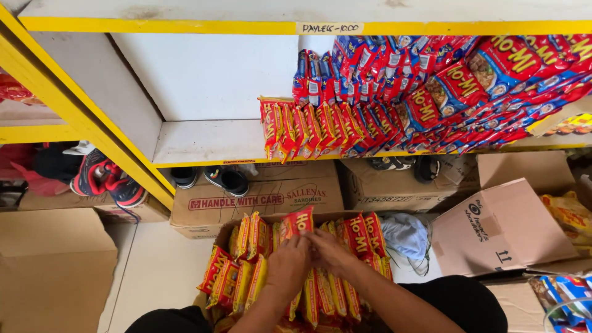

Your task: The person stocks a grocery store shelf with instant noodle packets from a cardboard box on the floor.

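White shelves (203,139) with yellow edges stand above the fingers, packed with noodle packs (394,98). Below, a cardboard box (225,234) holds yellow packs (240,277). Left hand (287,268) and right hand (330,250) pinch one red pack (297,223).

Both hands meet over an open cardboard box (229,229) packed with red-and-yellow noodle packets (242,277); the left hand (287,266) and right hand (330,251) pinch one upright packet (297,222). Similar packets (320,126) line the yellow-edged shelf (203,143) above.

Red-yellow noodle packets (290,271) fill open carton; more packets (394,105) on shelf; handwritten label (329,28) on yellow edge.
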